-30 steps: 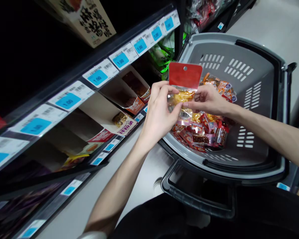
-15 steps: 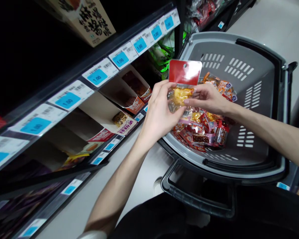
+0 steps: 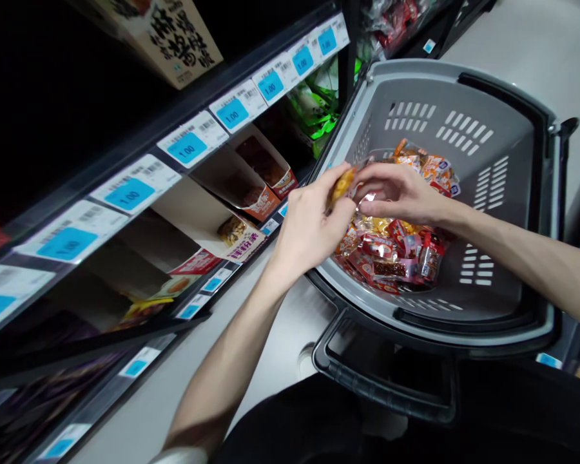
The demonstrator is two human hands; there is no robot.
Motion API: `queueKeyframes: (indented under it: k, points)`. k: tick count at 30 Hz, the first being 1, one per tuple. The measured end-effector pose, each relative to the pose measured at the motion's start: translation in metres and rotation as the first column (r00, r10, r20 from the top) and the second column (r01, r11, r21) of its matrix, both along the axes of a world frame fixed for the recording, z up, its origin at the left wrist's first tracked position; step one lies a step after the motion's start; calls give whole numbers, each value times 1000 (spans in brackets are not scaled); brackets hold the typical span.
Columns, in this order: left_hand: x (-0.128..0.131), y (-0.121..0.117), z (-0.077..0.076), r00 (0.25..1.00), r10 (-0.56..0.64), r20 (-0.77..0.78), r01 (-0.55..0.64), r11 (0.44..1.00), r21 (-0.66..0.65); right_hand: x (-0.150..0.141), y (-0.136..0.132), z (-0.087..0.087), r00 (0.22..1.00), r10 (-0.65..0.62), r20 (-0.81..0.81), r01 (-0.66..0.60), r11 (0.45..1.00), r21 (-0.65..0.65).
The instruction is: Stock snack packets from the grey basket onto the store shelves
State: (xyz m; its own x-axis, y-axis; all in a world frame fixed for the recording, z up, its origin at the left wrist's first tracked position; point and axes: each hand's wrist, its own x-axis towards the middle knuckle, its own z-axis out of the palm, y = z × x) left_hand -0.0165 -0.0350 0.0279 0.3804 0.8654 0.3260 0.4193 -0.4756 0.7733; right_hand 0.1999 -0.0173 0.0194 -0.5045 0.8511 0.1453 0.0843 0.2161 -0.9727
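Above the left rim of the basket [image 3: 507, 132], the yellow snack packet [image 3: 342, 185] is seen edge-on, its length slanting toward the basket's far side. The left hand [image 3: 313, 219] pinches it between thumb and fingers. Over the basket's inside, the right hand [image 3: 400, 193] is just beside, its fingers curled; whether they hold the packet's edge, one cannot tell.

Dim light; the shelf [image 3: 72, 96] sinks into black, the floor [image 3: 536, 48] at upper right looks brighter, snack packets [image 3: 386, 251] glint, and the leftmost price tags [image 3: 70, 238] blur
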Motion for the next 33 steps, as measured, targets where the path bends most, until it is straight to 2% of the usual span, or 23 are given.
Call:
queueKeyframes:
  k: [5,9,13,19,22,24,26,27,30,31,32,33]
  points:
    - [-7,12,-7,987,99,123,-90,993,-75,-1,0,2,974,-224,31,223,974,34]
    - [-10,19,-18,979,104,178,-85,991,-107,0,2,1,945,-321,66,319,947,37]
    - [-7,15,-17,976,35,214,-13,994,-107,1,2,0,929,-370,34,368,929,39]
    - [1,1,-3,994,47,98,-52,998,46,-2,-6,8,917,-397,22,394,915,84]
    - [-17,4,4,993,104,57,-109,990,87,-5,-11,15,931,-365,-17,365,926,94]
    - [-40,7,8,972,201,122,-216,969,124,-4,-11,17,941,-337,-44,339,936,95]
    - [-68,10,13,908,315,277,-381,896,229,-2,-9,17,945,-322,-52,325,941,97]
    - [-82,11,15,858,351,376,-473,825,309,0,-7,17,946,-321,-47,324,941,99]
    - [-116,11,11,710,384,590,-697,503,511,7,-1,14,945,-327,6,325,940,102]
    - [-124,9,6,679,401,615,-732,426,532,9,1,14,945,-326,20,322,941,99]
    - [-130,8,-2,662,433,612,-749,391,534,10,2,13,950,-310,26,307,948,82]
    - [-134,6,-11,657,477,584,-754,397,523,11,2,13,957,-290,24,288,956,62]
